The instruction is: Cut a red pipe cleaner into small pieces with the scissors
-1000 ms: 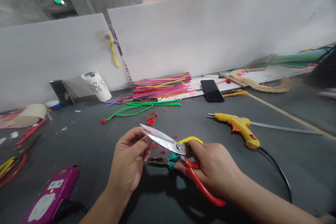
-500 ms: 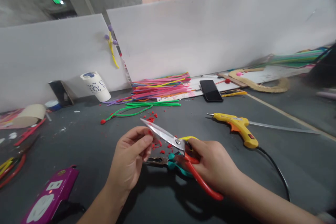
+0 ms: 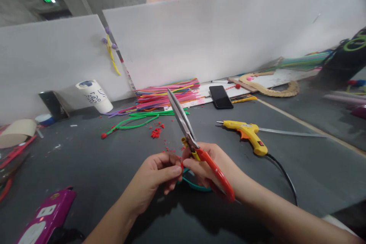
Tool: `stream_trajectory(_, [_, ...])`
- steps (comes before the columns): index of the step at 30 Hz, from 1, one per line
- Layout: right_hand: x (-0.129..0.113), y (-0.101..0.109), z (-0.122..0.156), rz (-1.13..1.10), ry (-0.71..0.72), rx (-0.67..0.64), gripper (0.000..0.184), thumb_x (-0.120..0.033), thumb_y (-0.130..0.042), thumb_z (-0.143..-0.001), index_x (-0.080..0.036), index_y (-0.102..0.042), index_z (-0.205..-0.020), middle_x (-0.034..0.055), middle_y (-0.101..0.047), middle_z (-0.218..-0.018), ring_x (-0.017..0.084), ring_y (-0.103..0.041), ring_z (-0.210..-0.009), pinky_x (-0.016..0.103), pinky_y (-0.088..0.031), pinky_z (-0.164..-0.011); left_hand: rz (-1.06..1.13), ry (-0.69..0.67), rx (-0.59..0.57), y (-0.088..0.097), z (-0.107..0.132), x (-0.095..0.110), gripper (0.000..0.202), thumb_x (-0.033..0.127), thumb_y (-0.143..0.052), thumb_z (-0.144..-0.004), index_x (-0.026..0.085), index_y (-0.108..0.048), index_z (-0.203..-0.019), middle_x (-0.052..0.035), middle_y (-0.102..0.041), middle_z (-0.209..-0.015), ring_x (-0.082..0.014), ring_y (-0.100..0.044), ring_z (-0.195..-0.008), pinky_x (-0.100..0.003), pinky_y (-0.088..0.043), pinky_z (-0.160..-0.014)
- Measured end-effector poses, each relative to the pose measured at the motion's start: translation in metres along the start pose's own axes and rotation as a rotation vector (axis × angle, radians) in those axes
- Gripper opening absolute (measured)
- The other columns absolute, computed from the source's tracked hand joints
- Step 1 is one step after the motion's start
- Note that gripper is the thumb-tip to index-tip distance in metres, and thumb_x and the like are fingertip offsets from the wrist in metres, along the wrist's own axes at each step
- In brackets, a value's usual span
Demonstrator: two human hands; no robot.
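My left hand [image 3: 158, 173] pinches a small red fuzzy piece [image 3: 182, 165] between thumb and fingertips. My right hand [image 3: 213, 166] is closed around red-handled scissors [image 3: 185, 127], whose blades point up and away, nearly together. The right thumb and fingertips meet the left ones at the red piece. A yellow part [image 3: 184, 142] shows beside the right fingers; I cannot tell what it belongs to. Beneath my hands lie pliers with teal handles [image 3: 197, 187], mostly hidden. Red clippings [image 3: 156, 132] are scattered on the dark table just beyond.
Green pipe cleaners [image 3: 140, 124] with a red tip lie behind the clippings, before a bundle of coloured ones [image 3: 168, 95]. A yellow glue gun [image 3: 246, 133] with a cord is at right, a black phone [image 3: 221, 97] behind it. A purple power strip [image 3: 47, 215] is front left.
The scissors have swung upright, away from my left fingertips. My right hand has turned so that its thumb and fingers reach the red piece. The view has shifted slightly right.
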State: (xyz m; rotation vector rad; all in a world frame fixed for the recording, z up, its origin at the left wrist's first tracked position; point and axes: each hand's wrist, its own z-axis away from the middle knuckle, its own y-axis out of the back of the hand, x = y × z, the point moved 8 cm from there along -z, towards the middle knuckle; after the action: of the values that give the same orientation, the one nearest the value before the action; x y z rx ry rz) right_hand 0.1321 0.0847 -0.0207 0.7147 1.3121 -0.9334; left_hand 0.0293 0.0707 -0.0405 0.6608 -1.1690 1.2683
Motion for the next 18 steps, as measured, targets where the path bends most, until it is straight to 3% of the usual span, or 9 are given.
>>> stream_trajectory(4, [0.0,0.0,-0.001,0.072,0.018,0.005,0.005,-0.015,-0.052,-0.069,-0.018,-0.049,-0.066,-0.0101,-0.037,-0.042,0.004,-0.033,-0.035,0.014,-0.024,-0.034,-0.058,0.003,-0.001,0.0,-0.001,-0.003,0.015,0.025,-0.068,-0.065,0.014,-0.062,-0.072,0.0017,-0.054,-0.055,-0.0052,-0.043,-0.042,-0.016,-0.03,-0.038])
stream_trajectory(12, [-0.008,0.004,-0.001,0.29,0.155,0.07,0.008,-0.009,-0.048,-0.063,-0.016,-0.047,-0.061,-0.0064,-0.041,-0.056,0.006,-0.036,-0.051,0.017,-0.03,-0.047,-0.37,-0.154,0.158,0.002,0.003,0.017,0.007,0.015,-0.062,-0.063,0.014,-0.066,-0.068,-0.0023,-0.061,-0.061,-0.0097,-0.049,-0.049,-0.021,-0.037,-0.047])
stream_trajectory(16, [-0.005,0.005,-0.002,0.402,0.163,0.09,0.005,-0.015,-0.049,-0.066,-0.017,-0.047,-0.063,-0.0051,-0.042,-0.059,0.009,-0.037,-0.055,0.019,-0.032,-0.05,-0.404,-0.182,0.161,-0.001,0.003,0.019,0.007,0.012,-0.06,-0.062,0.014,-0.066,-0.066,-0.0034,-0.063,-0.064,-0.0158,-0.057,-0.065,-0.026,-0.043,-0.062])
stream_trajectory(18, [-0.008,0.007,-0.001,0.452,0.192,0.111,0.009,-0.022,-0.051,-0.07,-0.017,-0.046,-0.063,-0.0047,-0.043,-0.059,0.009,-0.038,-0.056,0.019,-0.032,-0.051,-0.37,-0.191,0.168,0.001,0.003,0.018,0.005,0.013,-0.062,-0.062,0.015,-0.065,-0.066,-0.0019,-0.063,-0.063,-0.0138,-0.056,-0.062,-0.024,-0.043,-0.061])
